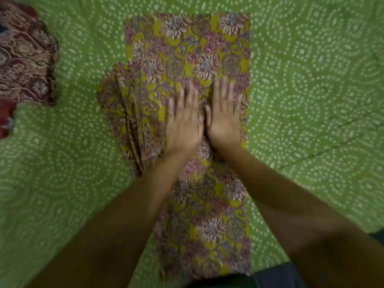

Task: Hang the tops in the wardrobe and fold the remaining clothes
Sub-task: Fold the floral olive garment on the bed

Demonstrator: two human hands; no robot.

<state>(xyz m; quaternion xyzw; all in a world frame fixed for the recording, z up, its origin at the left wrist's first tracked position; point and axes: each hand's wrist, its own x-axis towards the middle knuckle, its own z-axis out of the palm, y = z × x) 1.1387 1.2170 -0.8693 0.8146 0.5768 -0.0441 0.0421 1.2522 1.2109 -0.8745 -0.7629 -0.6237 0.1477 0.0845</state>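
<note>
A yellow garment with a purple floral print point(187, 48) lies flat as a long strip down the middle of the green bedsheet point(311, 90). A gathered, pleated part of it bulges out on its left side. My left hand point(182, 121) and my right hand point(224, 115) lie side by side on the garment's middle, palms down and fingers straight, pressing the cloth. Neither hand grips anything. The picture is blurred by motion.
A maroon patterned garment point(27, 59) lies crumpled at the left edge of the bed, with a bit of red cloth point(6, 117) below it. The dotted green sheet spreads to the right and left of the yellow garment. Dark fabric point(280, 275) shows at the bottom edge.
</note>
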